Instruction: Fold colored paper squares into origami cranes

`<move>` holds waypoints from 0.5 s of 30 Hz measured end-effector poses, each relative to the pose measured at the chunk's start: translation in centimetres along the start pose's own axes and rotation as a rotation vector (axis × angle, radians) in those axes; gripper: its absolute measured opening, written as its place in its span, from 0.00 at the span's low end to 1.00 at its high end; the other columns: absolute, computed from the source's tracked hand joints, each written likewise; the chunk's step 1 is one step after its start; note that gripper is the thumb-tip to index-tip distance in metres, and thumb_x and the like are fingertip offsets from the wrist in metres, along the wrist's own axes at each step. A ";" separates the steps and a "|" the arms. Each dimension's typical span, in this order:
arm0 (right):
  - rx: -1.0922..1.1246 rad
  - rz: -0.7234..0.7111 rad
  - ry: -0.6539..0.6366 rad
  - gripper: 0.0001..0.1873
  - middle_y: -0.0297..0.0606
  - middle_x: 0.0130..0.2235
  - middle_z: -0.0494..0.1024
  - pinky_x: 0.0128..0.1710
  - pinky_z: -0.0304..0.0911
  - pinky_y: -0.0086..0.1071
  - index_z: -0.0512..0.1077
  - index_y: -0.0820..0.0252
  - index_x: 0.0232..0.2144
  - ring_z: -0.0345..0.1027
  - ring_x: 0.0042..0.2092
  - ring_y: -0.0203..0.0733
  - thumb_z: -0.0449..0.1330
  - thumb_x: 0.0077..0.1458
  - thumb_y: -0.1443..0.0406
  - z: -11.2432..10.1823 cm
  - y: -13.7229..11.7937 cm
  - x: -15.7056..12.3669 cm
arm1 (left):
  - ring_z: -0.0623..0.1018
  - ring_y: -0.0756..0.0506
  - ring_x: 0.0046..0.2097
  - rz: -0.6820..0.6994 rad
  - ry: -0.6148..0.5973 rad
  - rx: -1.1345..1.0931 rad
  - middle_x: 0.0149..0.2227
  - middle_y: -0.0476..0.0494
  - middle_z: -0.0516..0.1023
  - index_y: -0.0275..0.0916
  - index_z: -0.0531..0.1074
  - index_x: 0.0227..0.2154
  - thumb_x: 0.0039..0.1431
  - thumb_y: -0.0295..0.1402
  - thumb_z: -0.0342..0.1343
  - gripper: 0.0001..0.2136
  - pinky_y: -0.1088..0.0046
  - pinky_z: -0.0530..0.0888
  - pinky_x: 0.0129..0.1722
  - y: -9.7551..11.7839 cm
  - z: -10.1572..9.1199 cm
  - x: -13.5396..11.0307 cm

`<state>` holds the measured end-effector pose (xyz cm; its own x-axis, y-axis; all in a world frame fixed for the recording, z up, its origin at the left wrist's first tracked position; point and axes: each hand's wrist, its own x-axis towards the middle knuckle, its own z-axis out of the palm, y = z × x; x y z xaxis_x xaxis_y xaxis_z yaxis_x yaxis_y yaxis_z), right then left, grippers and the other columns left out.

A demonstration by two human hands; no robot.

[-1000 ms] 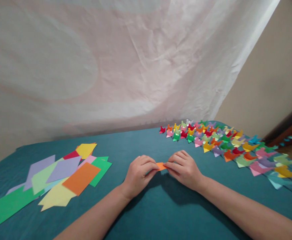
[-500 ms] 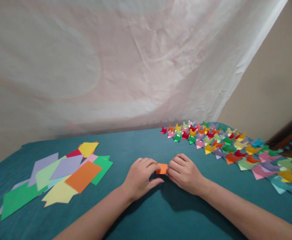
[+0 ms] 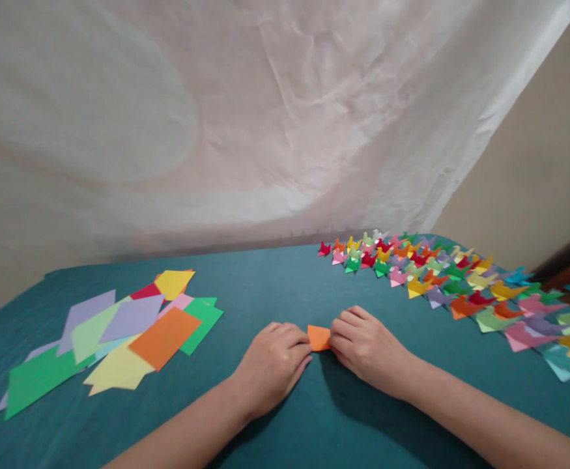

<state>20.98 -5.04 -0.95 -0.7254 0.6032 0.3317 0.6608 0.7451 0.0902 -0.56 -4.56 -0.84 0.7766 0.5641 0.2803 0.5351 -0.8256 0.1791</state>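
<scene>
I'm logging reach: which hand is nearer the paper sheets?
Left: the left hand is right of the paper sheets; the right hand is farther right, across the small orange piece.

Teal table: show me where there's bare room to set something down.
The table is bare beyond the left hand and right hand, between the paper sheets and paper birds; also nearer, between the forearms. Crowded: overlapping sheets at left, rows of birds along the right, orange paper between the hands.
</scene>
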 end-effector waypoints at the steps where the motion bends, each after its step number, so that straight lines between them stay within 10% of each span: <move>1: 0.037 0.006 -0.023 0.08 0.36 0.28 0.70 0.36 0.52 0.37 0.70 0.61 0.26 0.59 0.33 0.40 0.55 0.57 0.69 -0.2 0.1 0.0 | 0.72 0.45 0.44 0.011 0.004 -0.008 0.40 0.46 0.76 0.38 0.72 0.39 0.62 0.29 0.47 0.08 0.65 0.68 0.43 0.0 0.0 0.0; 15: 0.602 0.075 -0.029 0.12 0.37 0.41 0.75 0.46 0.58 0.36 0.74 0.55 0.40 0.64 0.43 0.40 0.62 0.52 0.61 0.6 2.8 -0.2 | 0.71 0.44 0.50 0.045 0.008 -0.049 0.45 0.44 0.75 0.37 0.73 0.40 0.63 0.29 0.44 0.11 0.63 0.69 0.49 -0.5 0.2 -0.3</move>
<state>22.89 -2.91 -1.36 -0.6919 0.6613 0.2898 0.4914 0.7254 -0.4820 -0.98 -4.31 -1.17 0.7967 0.5267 0.2964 0.4828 -0.8497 0.2122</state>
